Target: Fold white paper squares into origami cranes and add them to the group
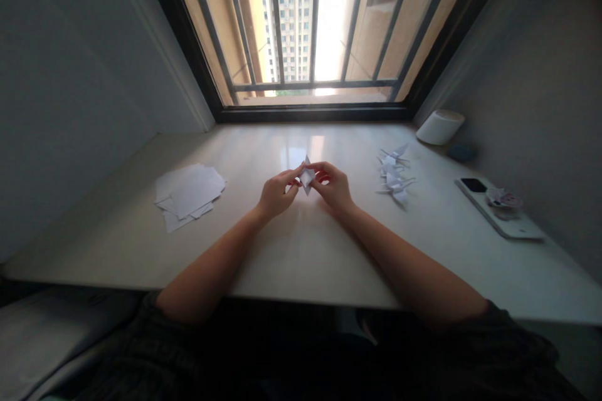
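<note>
A small piece of folded white paper [307, 177], pointed at its top and bottom, is held just above the white tabletop. My left hand [279, 192] pinches its left side between thumb and fingers. On the opposite side, my right hand [335, 187] grips it with thumb and forefinger, the other fingers curled. Parts of the paper are hidden behind the fingertips. To the right of my hands lie several folded paper cranes [397, 183] in a loose row. Off to the left is a stack of white paper sheets [195, 194], fanned unevenly.
The white tabletop [291, 257] runs up to a barred window [313, 84]. A white cylindrical object [441, 127] lies by the right wall, with a dark bluish item [461, 151] near it. Farther right is a white phone-like device [522, 227] with a small crumpled-looking object [504, 198] on it.
</note>
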